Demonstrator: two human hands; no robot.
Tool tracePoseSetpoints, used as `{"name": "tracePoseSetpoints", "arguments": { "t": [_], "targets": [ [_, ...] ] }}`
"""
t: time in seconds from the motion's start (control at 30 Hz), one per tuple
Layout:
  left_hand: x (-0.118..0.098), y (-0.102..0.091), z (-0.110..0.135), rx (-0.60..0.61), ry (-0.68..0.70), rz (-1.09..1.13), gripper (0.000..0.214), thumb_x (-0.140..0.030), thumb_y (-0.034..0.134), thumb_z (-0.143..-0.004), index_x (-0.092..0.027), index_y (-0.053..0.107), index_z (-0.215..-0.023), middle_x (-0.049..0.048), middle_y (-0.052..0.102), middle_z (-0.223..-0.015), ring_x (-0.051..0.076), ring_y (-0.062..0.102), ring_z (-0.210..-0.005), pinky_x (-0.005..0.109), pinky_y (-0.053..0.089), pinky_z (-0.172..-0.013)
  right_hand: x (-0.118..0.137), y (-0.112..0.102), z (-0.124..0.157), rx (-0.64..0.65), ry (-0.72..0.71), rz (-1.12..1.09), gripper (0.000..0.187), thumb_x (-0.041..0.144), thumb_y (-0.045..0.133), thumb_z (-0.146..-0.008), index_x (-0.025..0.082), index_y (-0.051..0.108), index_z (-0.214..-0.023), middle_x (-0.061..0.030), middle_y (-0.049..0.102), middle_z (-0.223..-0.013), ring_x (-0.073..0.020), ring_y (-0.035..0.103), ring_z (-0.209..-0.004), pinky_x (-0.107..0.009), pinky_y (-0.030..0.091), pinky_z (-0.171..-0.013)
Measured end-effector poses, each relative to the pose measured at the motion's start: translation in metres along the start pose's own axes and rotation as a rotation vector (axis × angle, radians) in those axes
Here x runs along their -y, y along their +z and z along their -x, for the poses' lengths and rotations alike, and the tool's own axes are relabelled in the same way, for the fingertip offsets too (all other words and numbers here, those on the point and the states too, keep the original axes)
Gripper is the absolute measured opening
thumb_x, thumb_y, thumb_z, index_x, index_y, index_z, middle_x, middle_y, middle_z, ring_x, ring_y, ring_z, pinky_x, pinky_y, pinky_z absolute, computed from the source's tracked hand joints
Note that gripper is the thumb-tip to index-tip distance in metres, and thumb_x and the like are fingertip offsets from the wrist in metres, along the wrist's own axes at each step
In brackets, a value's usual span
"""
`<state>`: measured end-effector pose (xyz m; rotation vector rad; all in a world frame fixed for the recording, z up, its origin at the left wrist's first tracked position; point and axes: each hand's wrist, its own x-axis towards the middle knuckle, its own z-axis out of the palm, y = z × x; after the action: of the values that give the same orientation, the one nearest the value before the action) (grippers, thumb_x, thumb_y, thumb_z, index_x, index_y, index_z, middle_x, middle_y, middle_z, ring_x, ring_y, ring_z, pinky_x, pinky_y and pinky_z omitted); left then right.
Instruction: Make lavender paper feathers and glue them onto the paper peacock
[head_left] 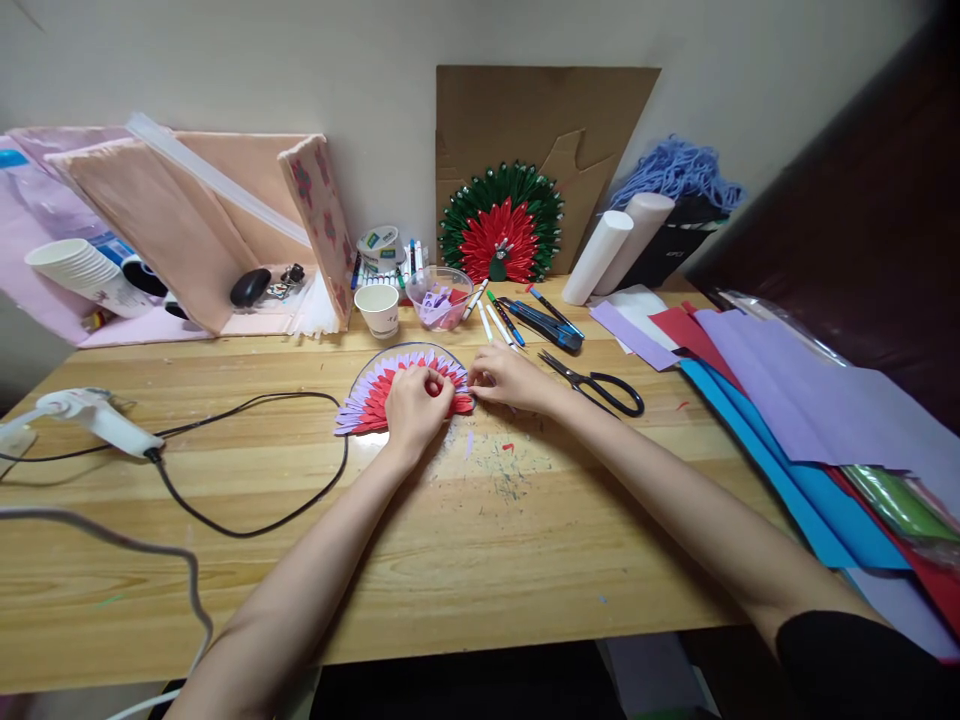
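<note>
A half-round paper fan (375, 392) of purple and red folded petals lies flat on the wooden table (480, 540). My left hand (417, 405) rests on its middle with the fingers curled, pressing a red petal down. My right hand (508, 378) touches the fan's right edge, fingers pinched together on a petal there. Small paper scraps lie on the table just below the hands.
Black scissors (596, 385) lie right of my right hand. Coloured paper sheets (787, 420) cover the right side. A glue gun (94, 418) with a black cord lies at left. Behind stand a paper cup (377, 309), a clear bowl of petals (439, 298), markers (501, 318) and a finished green-red fan (501, 225).
</note>
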<state>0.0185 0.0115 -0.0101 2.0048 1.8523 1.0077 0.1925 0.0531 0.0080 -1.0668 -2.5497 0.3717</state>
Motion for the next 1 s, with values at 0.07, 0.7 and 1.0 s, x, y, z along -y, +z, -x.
{"name": "tracePoseSetpoints", "arguments": {
  "t": [0.07, 0.7, 1.0],
  "targets": [
    [0.000, 0.000, 0.000, 0.007, -0.003, -0.005, 0.016, -0.028, 0.054, -0.076, -0.020, 0.054, -0.062, 0.0011, 0.060, -0.069, 0.017, 0.051, -0.072, 0.027, 0.039, -0.066, 0.000, 0.002, -0.001, 0.008, -0.005, 0.002, 0.007, 0.018, 0.061, -0.077, 0.018, 0.063, -0.070, -0.0041, 0.057, -0.074, -0.0197, 0.046, -0.081, -0.031, 0.039, -0.072],
    [-0.001, 0.000, 0.001, 0.020, 0.010, 0.003, 0.016, -0.029, 0.053, -0.076, -0.020, 0.054, -0.063, 0.0015, 0.060, -0.069, 0.017, 0.050, -0.072, 0.027, 0.038, -0.063, -0.002, -0.002, -0.009, 0.039, -0.033, 0.031, 0.008, 0.018, 0.059, -0.078, 0.019, 0.060, -0.071, -0.0045, 0.057, -0.077, -0.0197, 0.046, -0.082, -0.035, 0.039, -0.077],
    [-0.001, 0.001, 0.001, 0.026, -0.007, 0.003, 0.016, -0.029, 0.053, -0.076, -0.020, 0.055, -0.063, 0.0015, 0.060, -0.069, 0.017, 0.051, -0.072, 0.027, 0.038, -0.064, -0.006, -0.003, -0.014, 0.106, -0.069, 0.001, 0.004, 0.020, 0.062, -0.076, 0.019, 0.062, -0.072, -0.0035, 0.057, -0.078, -0.0194, 0.047, -0.084, -0.034, 0.039, -0.076]
  ]
}}
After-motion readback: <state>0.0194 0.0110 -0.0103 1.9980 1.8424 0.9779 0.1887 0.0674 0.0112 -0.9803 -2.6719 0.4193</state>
